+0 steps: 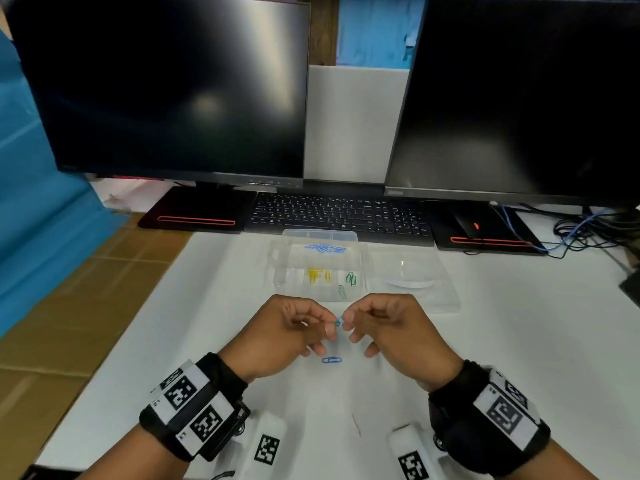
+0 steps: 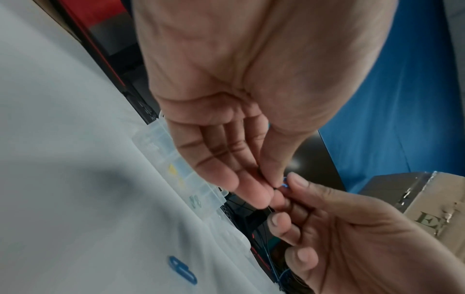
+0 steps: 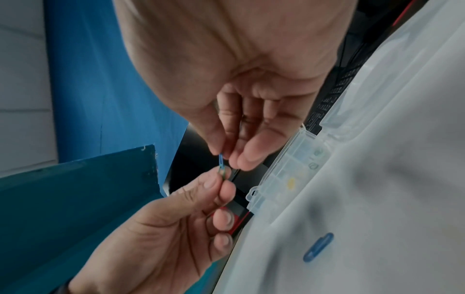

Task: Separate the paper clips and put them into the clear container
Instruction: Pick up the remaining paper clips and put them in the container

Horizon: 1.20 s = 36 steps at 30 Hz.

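Observation:
Between both hands, above the white table, hangs a small linked pair of paper clips (image 1: 338, 321), a blue one (image 3: 221, 160) and what looks like a green one (image 3: 223, 173). My left hand (image 1: 330, 328) pinches the green end and my right hand (image 1: 347, 319) pinches the blue end (image 2: 284, 184). A single blue clip (image 1: 331, 360) lies on the table just below the hands. Just beyond them stands the clear container (image 1: 362, 268), open, with blue clips (image 1: 325, 248) in the far compartment, yellow clips (image 1: 317, 275) and green clips (image 1: 350, 279) in the near ones.
The container's clear lid (image 1: 415, 282) lies flat to its right. Behind it are a black keyboard (image 1: 339, 213), two dark monitors (image 1: 166, 88) and a mouse (image 1: 472, 225). Cables (image 1: 588, 226) lie at the far right. Brown cardboard (image 1: 69, 306) borders the table's left side.

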Each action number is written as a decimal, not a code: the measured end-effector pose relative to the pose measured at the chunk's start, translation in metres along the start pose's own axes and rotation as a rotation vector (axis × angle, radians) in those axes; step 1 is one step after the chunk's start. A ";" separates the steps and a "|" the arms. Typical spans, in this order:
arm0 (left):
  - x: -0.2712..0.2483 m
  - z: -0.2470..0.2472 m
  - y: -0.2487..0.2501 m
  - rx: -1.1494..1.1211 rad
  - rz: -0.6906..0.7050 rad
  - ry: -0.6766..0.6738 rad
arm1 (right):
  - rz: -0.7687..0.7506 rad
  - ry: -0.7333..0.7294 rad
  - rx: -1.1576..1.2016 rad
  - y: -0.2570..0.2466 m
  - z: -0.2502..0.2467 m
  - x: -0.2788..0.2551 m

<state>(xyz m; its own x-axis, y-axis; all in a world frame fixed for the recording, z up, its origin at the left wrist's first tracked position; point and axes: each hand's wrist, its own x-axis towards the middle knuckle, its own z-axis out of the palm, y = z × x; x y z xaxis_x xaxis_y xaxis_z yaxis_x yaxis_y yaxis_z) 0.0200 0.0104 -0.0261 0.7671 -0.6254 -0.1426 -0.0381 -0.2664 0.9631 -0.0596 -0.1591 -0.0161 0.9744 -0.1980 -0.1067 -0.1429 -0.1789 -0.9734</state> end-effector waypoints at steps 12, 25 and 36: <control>-0.004 0.002 0.000 -0.009 -0.033 -0.061 | 0.042 -0.044 0.195 0.013 0.013 -0.006; -0.006 0.008 0.002 -0.004 -0.083 -0.045 | -0.207 0.158 -0.250 0.024 0.017 -0.004; -0.006 0.004 0.005 -0.062 -0.009 0.041 | -0.279 0.229 -0.282 0.020 0.015 -0.006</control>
<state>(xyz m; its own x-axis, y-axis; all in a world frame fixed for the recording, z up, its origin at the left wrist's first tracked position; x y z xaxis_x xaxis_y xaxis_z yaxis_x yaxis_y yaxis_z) 0.0127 0.0092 -0.0211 0.7931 -0.5920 -0.1434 0.0082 -0.2251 0.9743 -0.0658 -0.1469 -0.0382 0.9234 -0.3069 0.2305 0.0475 -0.5048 -0.8620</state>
